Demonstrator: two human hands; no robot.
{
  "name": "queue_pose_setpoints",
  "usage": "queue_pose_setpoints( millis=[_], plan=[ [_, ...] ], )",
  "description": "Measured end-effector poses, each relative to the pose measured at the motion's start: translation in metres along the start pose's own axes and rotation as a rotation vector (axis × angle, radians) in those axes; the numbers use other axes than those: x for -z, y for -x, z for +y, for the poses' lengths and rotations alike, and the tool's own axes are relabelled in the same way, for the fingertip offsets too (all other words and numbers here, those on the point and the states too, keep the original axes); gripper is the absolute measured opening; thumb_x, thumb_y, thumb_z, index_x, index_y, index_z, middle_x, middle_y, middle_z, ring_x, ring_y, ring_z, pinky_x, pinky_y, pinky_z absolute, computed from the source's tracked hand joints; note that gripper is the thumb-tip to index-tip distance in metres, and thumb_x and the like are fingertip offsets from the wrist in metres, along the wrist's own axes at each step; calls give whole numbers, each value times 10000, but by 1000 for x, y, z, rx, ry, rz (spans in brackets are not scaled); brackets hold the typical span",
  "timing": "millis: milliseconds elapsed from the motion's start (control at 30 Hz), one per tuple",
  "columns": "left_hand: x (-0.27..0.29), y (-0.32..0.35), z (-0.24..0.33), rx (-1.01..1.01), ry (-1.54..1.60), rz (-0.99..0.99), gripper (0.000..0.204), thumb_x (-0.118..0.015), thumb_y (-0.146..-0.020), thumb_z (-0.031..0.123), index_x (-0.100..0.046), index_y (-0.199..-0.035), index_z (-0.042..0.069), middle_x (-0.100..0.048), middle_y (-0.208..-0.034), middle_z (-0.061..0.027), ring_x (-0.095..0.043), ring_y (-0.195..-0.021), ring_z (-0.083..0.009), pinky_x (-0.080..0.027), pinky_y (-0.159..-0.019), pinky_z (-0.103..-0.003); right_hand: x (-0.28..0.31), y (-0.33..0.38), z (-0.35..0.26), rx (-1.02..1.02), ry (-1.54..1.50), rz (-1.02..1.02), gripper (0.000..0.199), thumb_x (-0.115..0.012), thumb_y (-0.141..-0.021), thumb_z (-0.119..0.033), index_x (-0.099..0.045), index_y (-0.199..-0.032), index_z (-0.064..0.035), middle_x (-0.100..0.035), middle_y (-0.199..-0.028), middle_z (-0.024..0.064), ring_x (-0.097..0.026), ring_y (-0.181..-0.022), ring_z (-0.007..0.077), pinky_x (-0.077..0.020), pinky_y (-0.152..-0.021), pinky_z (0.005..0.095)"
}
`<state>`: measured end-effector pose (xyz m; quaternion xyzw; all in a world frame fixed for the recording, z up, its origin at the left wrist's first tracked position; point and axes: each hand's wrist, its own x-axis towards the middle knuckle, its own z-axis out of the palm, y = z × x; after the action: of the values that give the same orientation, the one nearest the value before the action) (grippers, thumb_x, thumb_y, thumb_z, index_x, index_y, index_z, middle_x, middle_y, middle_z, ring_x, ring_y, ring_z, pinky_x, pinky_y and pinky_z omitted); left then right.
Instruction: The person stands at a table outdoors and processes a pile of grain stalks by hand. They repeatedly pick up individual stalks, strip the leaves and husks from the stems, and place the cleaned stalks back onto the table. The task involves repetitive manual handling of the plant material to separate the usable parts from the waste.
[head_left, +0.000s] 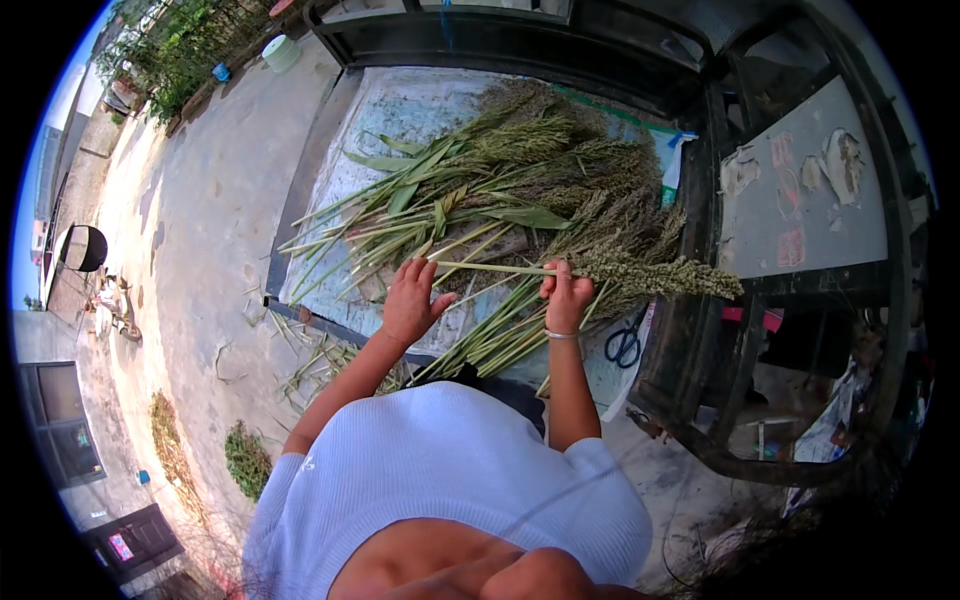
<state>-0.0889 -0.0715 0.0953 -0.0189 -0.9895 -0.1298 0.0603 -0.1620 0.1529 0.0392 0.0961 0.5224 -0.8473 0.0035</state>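
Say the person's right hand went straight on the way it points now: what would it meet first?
Beyond the thin pale-green stalk it holds, the right hand would probably first meet the heap of feathery brownish-green seed heads; its height above them is unclear.

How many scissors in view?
1: the dark-handled scissors, lying to the right of the right hand. Others may be hidden under the cut stalks.
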Motion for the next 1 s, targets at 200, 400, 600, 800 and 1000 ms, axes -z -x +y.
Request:
queue_pose_setpoints(
  millis=[200,400,600,800,1000],
  plan=[
    [-26,1,10,177,331,-230,428,-532,-796,389,-509,-1031,32,-539,-995,-188,-506,-894,-353,-419,-705,-397,35,15,-30,72,76,-9,279,-468,-885,-196,-546,-728,22,-438,-518,8,-364,-414,65,-300,-381,215],
    [-72,-3,-21,441,505,-153,512,-552,-772,419,-490,-1051,-6,-521,-1004,-201,-497,-923,-358,-415,-766,-402,35,12,-41,68,61,7,311,-473,-883,-222,-546,-721,34,-438,-500,11,-379,-407,71,-298,-380,214],
    [-94,-25,-56,397,-22,52,568,-521,-783,469,-481,-1054,-29,-565,-897,-229,-509,-920,-401,-407,-788,-438,26,8,-26,12,18,-19,312,-477,-881,-223,-548,-720,34,-436,-494,15,-354,-388,71,-276,-366,219],
    [-110,-27,-79,1036,1199,-320,282,-592,-793,307,-524,-764,35,-463,-569,-14,-553,-496,-152,-410,-408,-276,29,-11,-26,39,14,-5,331,-478,-880,-216,-553,-679,36,-433,-467,16,-342,-360,76,-275,-338,231],
    [-102,-31,-97,1213,1517,-384,184,-518,-846,241,-498,-813,62,-494,-631,-24,-566,-623,-170,-498,-566,-329,18,-29,-30,-89,11,-136,299,-464,-886,-206,-546,-733,38,-414,-473,8,-351,-371,72,-281,-343,228]
  ],
)
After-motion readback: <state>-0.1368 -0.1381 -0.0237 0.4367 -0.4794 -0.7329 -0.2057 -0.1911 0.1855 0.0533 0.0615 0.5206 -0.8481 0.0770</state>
